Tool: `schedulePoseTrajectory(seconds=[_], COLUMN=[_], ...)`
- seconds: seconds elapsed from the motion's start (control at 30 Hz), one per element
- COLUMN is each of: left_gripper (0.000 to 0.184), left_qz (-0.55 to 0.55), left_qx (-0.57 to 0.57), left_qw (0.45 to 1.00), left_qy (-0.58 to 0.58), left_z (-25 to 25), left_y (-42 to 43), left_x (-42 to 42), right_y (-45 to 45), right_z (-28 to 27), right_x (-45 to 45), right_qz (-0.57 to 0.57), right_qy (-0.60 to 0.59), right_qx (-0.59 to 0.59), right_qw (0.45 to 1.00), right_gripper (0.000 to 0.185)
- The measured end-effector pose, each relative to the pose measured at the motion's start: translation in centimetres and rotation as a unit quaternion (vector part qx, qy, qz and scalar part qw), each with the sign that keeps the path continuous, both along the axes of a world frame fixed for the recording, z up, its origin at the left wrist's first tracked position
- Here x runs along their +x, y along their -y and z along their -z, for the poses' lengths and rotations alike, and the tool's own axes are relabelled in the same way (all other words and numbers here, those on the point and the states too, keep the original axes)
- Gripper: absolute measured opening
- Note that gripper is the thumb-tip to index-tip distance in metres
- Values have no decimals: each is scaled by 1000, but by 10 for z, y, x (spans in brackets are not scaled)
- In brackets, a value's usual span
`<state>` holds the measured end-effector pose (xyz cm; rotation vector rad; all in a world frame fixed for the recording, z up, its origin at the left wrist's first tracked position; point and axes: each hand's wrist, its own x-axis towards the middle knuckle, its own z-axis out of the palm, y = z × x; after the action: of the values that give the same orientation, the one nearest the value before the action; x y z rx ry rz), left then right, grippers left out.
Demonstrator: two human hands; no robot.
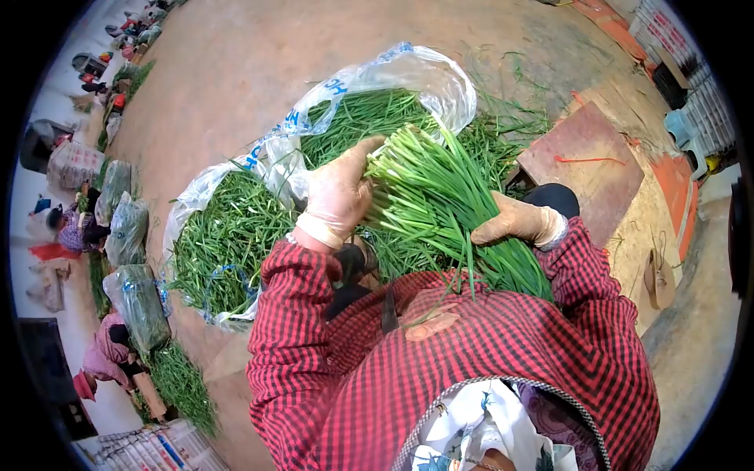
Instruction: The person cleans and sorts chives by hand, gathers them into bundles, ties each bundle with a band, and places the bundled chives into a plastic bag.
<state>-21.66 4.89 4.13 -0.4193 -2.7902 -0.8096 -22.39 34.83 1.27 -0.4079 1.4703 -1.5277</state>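
A thick bunch of green chives (440, 200) lies across my lap, its pale stem ends toward the left and its leaves toward the lower right. My left hand (339, 190), in a thin pale glove, grips the stem ends; some of its fingers are hidden. My right hand (514, 220), gloved too, is wrapped round the leafy part. Just beyond the bunch, a clear plastic bag (271, 153) with blue lettering holds loose chives (365, 118). Another heap of cut greens (232, 235) fills the bag's left side.
A reddish board (585, 169) with an orange-red tie (589, 161) on it is at my right. Loose greens (514, 129) lie beside the bag. Farther left, full plastic bags (137, 306) stand near a seated person (110, 353). A sandal (658, 279) lies at the right.
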Motion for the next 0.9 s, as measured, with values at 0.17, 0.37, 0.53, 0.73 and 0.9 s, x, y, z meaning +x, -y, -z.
schedulePoseTrajectory(seconds=[0.17,0.37,0.53,0.73,0.9], left_gripper=[14,74,110,84,80], left_qz=[-180,-64,179,123,28], left_qx=[81,-88,601,780,798], left_qw=[980,963,714,584,562], left_qy=[10,248,310,188,214], left_z=[21,55,78,71,54], left_y=[62,75,0,-34,-34], left_x=[-4,36,51,45,52], right_y=[-7,-20,4,36,35], right_z=[8,2,-5,5,-18], right_x=[1,-2,0,4,-13], right_qz=[-13,146,81,-92,-7], right_qy=[-29,74,123,19,-111], right_qx=[-3,-83,-125,-49,-54], right_qw=[999,983,981,994,992], right_gripper=[68,66,70,84,72])
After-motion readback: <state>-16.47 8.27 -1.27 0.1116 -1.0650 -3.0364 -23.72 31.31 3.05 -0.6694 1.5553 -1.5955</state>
